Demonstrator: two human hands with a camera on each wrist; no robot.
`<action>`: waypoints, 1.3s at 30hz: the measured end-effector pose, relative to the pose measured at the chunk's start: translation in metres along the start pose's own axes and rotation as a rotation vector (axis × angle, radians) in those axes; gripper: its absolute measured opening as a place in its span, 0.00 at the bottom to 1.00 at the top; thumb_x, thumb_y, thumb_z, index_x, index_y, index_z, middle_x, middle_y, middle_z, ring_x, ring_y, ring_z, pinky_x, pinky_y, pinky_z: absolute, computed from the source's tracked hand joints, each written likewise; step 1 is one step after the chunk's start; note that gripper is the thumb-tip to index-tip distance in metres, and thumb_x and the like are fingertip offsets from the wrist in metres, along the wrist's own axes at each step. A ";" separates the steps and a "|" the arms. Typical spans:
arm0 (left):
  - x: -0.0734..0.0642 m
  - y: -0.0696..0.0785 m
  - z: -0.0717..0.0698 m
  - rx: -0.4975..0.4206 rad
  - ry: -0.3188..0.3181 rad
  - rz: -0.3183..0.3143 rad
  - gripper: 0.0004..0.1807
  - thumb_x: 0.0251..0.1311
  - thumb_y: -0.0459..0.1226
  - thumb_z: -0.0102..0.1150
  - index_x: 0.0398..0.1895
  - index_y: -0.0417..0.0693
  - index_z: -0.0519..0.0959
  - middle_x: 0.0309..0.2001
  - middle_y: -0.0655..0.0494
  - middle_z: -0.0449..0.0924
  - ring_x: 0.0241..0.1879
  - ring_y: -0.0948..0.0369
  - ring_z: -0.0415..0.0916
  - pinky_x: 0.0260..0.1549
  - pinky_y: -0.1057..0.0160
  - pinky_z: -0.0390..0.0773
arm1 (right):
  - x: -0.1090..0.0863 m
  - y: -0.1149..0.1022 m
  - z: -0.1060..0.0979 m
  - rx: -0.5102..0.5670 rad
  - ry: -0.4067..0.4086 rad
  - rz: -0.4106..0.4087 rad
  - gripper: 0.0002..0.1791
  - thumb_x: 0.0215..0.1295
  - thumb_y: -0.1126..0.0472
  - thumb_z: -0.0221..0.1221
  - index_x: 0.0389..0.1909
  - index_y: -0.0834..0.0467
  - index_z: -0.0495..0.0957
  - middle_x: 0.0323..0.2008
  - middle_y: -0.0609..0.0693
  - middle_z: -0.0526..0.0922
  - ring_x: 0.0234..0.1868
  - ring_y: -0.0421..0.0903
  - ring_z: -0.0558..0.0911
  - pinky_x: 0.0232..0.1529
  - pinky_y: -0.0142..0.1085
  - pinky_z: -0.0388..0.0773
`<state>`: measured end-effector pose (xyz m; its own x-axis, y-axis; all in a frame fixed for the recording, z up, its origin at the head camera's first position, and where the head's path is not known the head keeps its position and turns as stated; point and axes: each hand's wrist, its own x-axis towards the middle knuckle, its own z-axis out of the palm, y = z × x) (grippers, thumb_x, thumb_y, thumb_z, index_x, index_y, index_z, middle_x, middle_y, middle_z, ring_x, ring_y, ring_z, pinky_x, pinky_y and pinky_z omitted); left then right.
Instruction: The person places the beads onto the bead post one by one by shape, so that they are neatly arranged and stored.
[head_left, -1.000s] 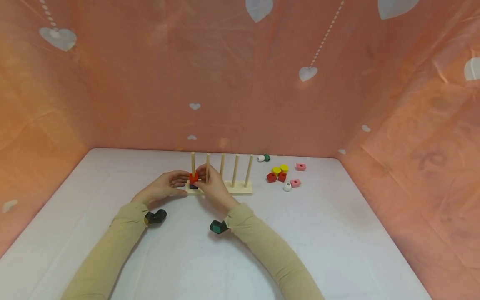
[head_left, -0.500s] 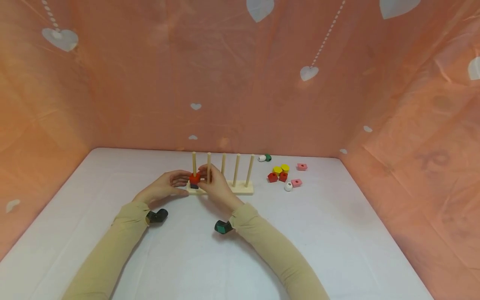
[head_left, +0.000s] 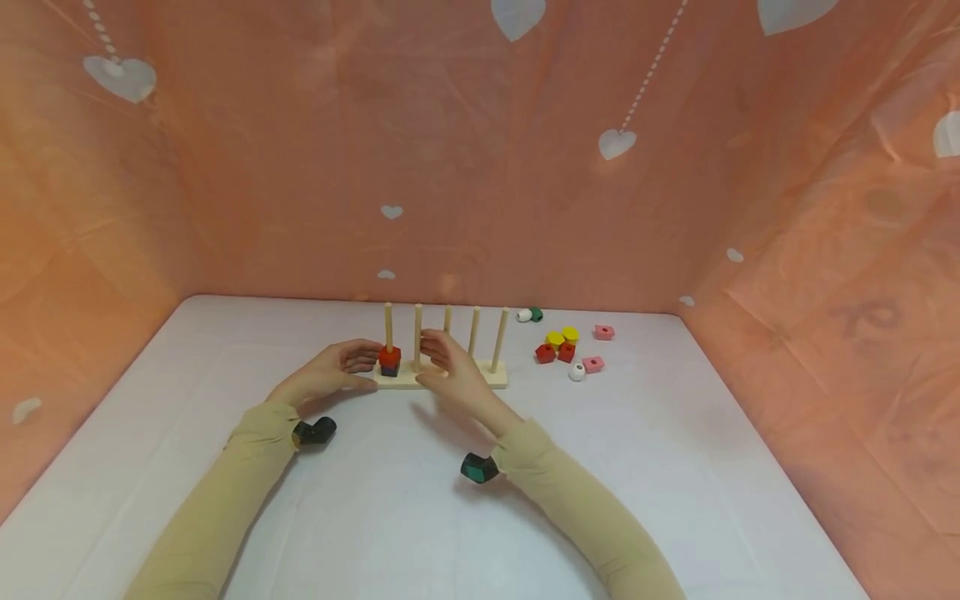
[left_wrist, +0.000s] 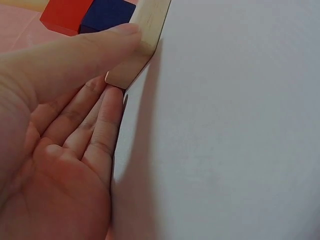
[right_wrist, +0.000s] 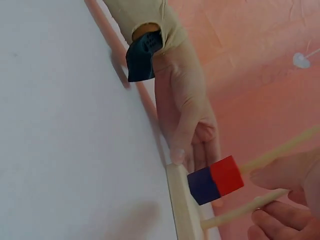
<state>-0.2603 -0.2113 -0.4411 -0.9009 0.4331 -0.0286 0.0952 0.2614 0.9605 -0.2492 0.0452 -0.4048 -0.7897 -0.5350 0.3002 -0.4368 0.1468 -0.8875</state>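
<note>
Together, red block (right_wrist: 227,176), blue block (right_wrist: 203,186); between left hand (head_left: 326,369), right hand (head_left: 461,377)

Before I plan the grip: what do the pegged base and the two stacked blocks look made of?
Pegged base: likely bare wood, pale and smooth, with faint grain-like streaks. Red block and dark blue block: perhaps smooth painted wood, given their even color and crisp edges; plastic is possible too.
</note>
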 end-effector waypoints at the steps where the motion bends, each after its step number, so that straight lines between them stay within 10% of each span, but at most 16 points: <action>1: 0.000 0.000 0.000 0.001 0.003 -0.010 0.37 0.53 0.29 0.68 0.66 0.34 0.62 0.63 0.36 0.65 0.63 0.43 0.63 0.61 0.52 0.65 | -0.003 -0.001 -0.002 -0.006 -0.004 -0.006 0.34 0.58 0.77 0.60 0.65 0.71 0.59 0.60 0.68 0.69 0.62 0.59 0.69 0.64 0.41 0.65; 20: -0.004 -0.001 -0.005 0.017 0.022 -0.030 0.38 0.52 0.32 0.69 0.66 0.37 0.62 0.64 0.39 0.65 0.63 0.45 0.63 0.63 0.49 0.63 | -0.050 -0.033 -0.076 -0.019 0.039 0.122 0.27 0.61 0.76 0.58 0.62 0.72 0.63 0.55 0.71 0.72 0.58 0.64 0.72 0.62 0.53 0.65; 28: -0.003 -0.001 -0.004 0.014 0.012 -0.031 0.38 0.53 0.30 0.68 0.67 0.35 0.61 0.64 0.37 0.64 0.64 0.44 0.62 0.63 0.49 0.62 | -0.055 0.010 -0.134 -0.075 0.183 0.122 0.25 0.59 0.76 0.60 0.59 0.69 0.68 0.53 0.69 0.75 0.55 0.64 0.74 0.60 0.51 0.68; 39: 0.001 -0.003 -0.003 0.016 0.001 -0.019 0.38 0.52 0.32 0.69 0.66 0.37 0.62 0.64 0.39 0.65 0.63 0.45 0.63 0.63 0.49 0.63 | -0.064 0.041 -0.192 -0.231 0.211 0.360 0.25 0.64 0.69 0.59 0.62 0.63 0.67 0.57 0.61 0.74 0.59 0.58 0.72 0.62 0.47 0.68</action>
<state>-0.2628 -0.2140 -0.4431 -0.9032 0.4267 -0.0466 0.0845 0.2833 0.9553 -0.2990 0.2450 -0.3931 -0.9682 -0.2391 0.0734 -0.1847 0.4858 -0.8543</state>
